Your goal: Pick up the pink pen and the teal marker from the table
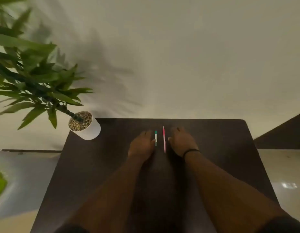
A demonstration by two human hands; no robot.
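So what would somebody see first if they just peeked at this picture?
Probably the two hands lying side by side on the dark table, the left hand and the right hand, with a black band on the right wrist. Between them lie two thin things: a green and white pen by the left thumb and a pink pen by the right one. At the table's far left corner stands a leafy plant in a white pot.
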